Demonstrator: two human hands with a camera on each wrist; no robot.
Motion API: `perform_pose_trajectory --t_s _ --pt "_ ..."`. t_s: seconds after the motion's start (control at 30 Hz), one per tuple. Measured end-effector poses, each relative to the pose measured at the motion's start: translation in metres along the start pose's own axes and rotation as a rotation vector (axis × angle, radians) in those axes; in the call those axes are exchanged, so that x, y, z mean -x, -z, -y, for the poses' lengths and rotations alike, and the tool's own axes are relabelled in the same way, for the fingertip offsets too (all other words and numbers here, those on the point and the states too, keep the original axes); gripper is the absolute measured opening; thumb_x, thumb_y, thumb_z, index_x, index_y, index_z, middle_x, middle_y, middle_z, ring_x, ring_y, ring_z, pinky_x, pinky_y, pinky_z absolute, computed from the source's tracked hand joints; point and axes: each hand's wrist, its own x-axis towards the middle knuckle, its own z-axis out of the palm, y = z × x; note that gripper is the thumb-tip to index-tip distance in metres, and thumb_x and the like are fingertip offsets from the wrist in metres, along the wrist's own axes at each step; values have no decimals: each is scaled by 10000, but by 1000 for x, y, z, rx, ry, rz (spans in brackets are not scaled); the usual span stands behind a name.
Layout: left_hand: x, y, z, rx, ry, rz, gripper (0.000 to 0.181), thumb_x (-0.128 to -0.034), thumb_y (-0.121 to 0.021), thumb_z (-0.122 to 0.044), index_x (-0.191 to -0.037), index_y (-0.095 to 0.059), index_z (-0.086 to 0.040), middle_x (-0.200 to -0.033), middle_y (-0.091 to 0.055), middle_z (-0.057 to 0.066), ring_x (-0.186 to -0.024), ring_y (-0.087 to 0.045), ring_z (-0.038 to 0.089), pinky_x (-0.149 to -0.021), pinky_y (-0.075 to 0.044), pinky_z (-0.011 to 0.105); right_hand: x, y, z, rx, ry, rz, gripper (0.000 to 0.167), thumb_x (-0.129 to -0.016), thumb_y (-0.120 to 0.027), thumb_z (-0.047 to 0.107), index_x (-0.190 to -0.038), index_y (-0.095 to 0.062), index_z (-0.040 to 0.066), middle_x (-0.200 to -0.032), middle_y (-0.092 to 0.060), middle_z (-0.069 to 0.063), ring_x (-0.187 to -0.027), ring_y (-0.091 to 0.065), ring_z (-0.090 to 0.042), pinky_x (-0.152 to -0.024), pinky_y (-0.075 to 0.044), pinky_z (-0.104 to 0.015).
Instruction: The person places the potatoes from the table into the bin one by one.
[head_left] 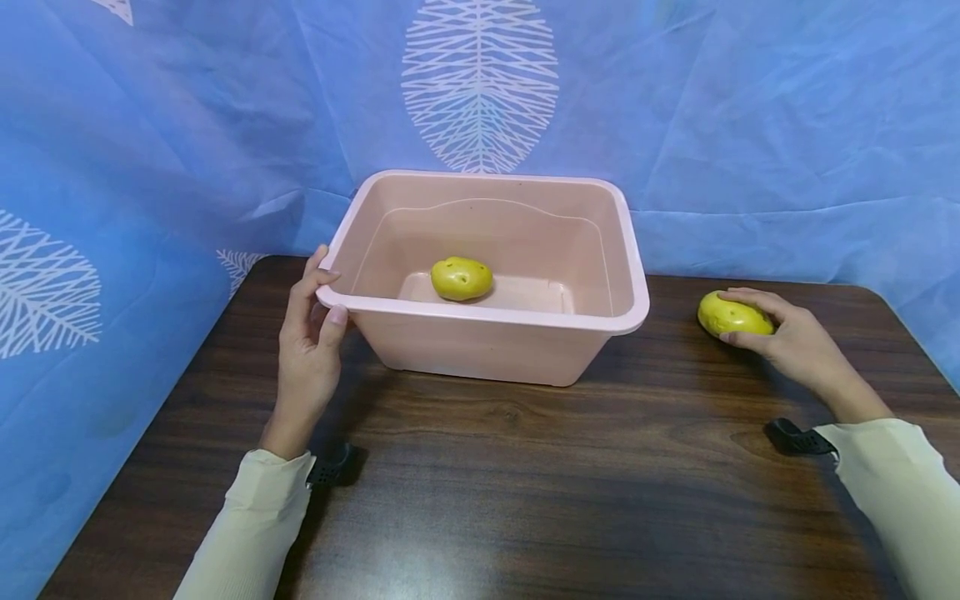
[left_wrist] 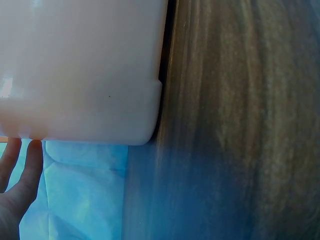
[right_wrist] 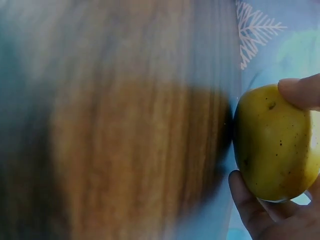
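Observation:
A pink plastic basin (head_left: pixel 480 346) stands at the back of the table, and a yellow potato (head_left: pixel 461 278) lies inside it. My left hand (head_left: pixel 309 350) holds the basin's left front corner, thumb on the near side and fingers at the rim. In the left wrist view the fingers (left_wrist: pixel 33 167) touch the basin wall (left_wrist: pixel 85 75). To the right of the basin, my right hand (head_left: pixel 797 337) grips a second yellow potato (head_left: pixel 731 315) between thumb and fingers, at or just over the tabletop. The right wrist view shows that potato (right_wrist: pixel 275 145) close up, with small dark specks.
The dark wood table (head_left: pixel 525 475) has rounded back corners. Blue cloth (head_left: pixel 787 125) with white leaf prints hangs behind it and along the left side. A dark band (head_left: pixel 798 437) is on the right wrist, and another (head_left: pixel 333 467) on the left.

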Motion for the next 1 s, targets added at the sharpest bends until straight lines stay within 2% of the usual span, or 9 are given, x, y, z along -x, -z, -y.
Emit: perform_pose_trajectory --t_s 0.3,0.47,0.63,0.73,0.83,0.93,1.0 --pt "-1 0 0 -6 -6 5 382 -1065 -535 -59 -1442 -481 -36 -1730 -288 -11 -1589 -293 293 -1164 -377 615 3 1 3 31 -19 18 691 -1035 -650 395 -1615 -395 120 -1628 -327 -347 -1303 -426 -565 -877 -425 -668" --pt "0 0 1 -30 -23 -1 390 -1062 -533 -57 -1449 -481 -39 -1722 -299 -49 -1590 -293 269 -1194 -360 632 6 -1 5 14 -17 5 677 -1041 -639 394 -1611 -402 118 -1615 -361 -333 -1295 -444 -533 -850 -432 -554" --pt "0 0 1 -33 -31 -4 391 -1058 -533 -48 -1445 -480 -33 -1722 -302 -48 -1591 -288 267 -1201 -360 624 8 -2 4 16 -18 -22 669 -1024 -656 436 -1596 -439 166 -1595 -416 -291 -1232 -480 -406 -804 -433 -365" --pt "0 0 0 -40 -28 -2 385 -1057 -534 -45 -1439 -486 -35 -1719 -307 -50 -1591 -291 265 -1202 -371 604 10 -4 2 8 0 -34 660 -1012 -679 429 -1585 -461 182 -1583 -440 -273 -1192 -490 -343 -771 -419 -295" --pt "0 0 0 -44 -26 -1 383 -1057 -534 -47 -1437 -488 -37 -1724 -305 -28 -1590 -293 267 -1199 -374 603 12 -5 0 -7 14 -54 635 -1004 -698 412 -1571 -487 217 -1574 -459 -216 -1156 -496 -197 -749 -414 -229" --pt "0 0 1 -45 -25 -1 380 -1059 -535 -51 -1435 -488 -36 -1727 -298 -12 -1592 -287 273 -1200 -366 610 15 -5 -1 -28 25 -89 606 -995 -713 396 -1550 -516 254 -1549 -484 -61 -1086 -457 -1 -734 -407 -150" --pt "0 0 2 -42 -26 -2 379 -1059 -536 -50 -1434 -486 -31 -1727 -297 -12 -1593 -285 279 -1200 -363 611 16 -5 0 -49 36 -114 589 -992 -722 378 -1537 -532 265 -1504 -498 63 -1053 -434 78 -730 -403 -109"
